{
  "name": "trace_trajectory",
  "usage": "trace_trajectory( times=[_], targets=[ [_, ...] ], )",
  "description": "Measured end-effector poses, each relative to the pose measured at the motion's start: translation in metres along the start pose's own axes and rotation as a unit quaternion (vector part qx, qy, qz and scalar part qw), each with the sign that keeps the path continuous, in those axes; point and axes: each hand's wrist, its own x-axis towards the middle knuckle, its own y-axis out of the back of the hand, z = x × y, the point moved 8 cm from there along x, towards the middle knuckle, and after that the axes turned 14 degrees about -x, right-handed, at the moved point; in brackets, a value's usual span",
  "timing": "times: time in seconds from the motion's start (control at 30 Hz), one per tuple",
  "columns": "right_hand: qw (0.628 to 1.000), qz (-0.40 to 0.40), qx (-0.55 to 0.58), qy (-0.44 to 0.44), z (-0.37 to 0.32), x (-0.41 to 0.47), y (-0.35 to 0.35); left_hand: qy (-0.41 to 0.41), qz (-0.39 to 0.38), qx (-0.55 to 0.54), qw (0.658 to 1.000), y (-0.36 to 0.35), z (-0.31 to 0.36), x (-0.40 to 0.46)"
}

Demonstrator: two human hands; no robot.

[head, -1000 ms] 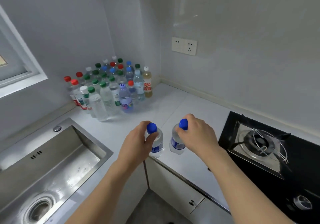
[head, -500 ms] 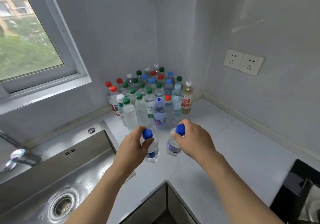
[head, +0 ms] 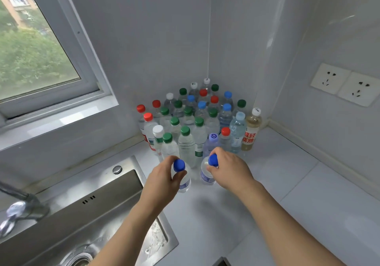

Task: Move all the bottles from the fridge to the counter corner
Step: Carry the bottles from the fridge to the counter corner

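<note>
Blue caps mark the two small bottles I am carrying. My left hand (head: 164,180) pinches the neck of the left bottle (head: 184,180) just under its cap, thumb and fingers curled round it; my right hand (head: 230,170) grips the right bottle (head: 206,174) the same way, fingers wrapped over the neck from above. Both bottles hang upright, close side by side, just in front of the cluster of bottles (head: 197,119) that fills the counter corner (head: 273,142). I cannot tell whether their bases already touch the counter or hover just above it.

Outward from the hands, the cluster stands packed against the two walls: green, red, blue and white caps, with a yellowish bottle (head: 250,131) at its right edge. To the left lies the steel sink (head: 102,200) with its tap (head: 18,204), and a window (head: 37,56) above; a double wall socket (head: 345,85) sits on the right wall.

I judge the task well advanced: many bottles already stand in the corner, and this pair only needs setting down at the front of the group and releasing. How many remain I cannot say, since the fridge is out of view. The back rows are hidden behind the front ones, so I cannot count them, most labels are too small to read, and my own fingers cover each carried bottle's neck.
</note>
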Motion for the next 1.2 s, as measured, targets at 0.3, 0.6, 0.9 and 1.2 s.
trace_trajectory(
  times=[0.3, 0.6, 0.9, 1.2],
  targets=[
    [0.996, -0.077, -0.032, 0.025, -0.016, 0.067, -0.044, 0.013, -0.036, 0.008, 0.999, -0.029, -0.038, 0.037],
    [0.992, -0.111, -0.047, 0.048, -0.022, 0.092, -0.075, -0.005, -0.059, 0.034, 0.998, -0.052, -0.062, 0.057],
    [0.991, -0.124, -0.012, 0.043, -0.021, 0.100, -0.085, -0.018, -0.050, 0.028, 0.998, -0.060, -0.073, 0.056],
    [0.991, -0.123, -0.016, 0.048, -0.022, 0.101, -0.087, 0.008, -0.031, 0.003, 0.999, -0.066, -0.072, 0.057]
  ],
)
